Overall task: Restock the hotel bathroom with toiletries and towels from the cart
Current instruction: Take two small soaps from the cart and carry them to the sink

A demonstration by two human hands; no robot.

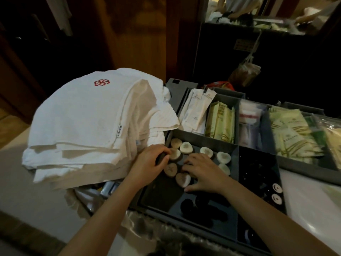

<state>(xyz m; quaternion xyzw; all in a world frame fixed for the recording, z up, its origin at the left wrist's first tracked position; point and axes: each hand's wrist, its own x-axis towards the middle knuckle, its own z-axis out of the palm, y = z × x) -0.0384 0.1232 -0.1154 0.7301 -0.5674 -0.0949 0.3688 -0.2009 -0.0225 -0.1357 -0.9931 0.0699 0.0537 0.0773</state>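
A grey compartment tray (pixel 206 140) on the cart holds several pale heart-shaped soaps (pixel 186 147). My left hand (pixel 151 161) curls over the tray's left rim, fingers against a soap at that edge. My right hand (pixel 203 172) lies spread among the soaps, fingertips touching one near the middle; what is under its palm is hidden. A stack of folded white towels (pixel 88 126) with a red flower logo sits just left of the tray.
Behind the soaps, grey bins hold white sachets (pixel 198 109), green packets (pixel 220 122) and more green packs (pixel 291 133). Dark round items (pixel 195 206) fill the near compartments, with small white caps (pixel 276 193) at right. A bag (pixel 245 74) hangs behind.
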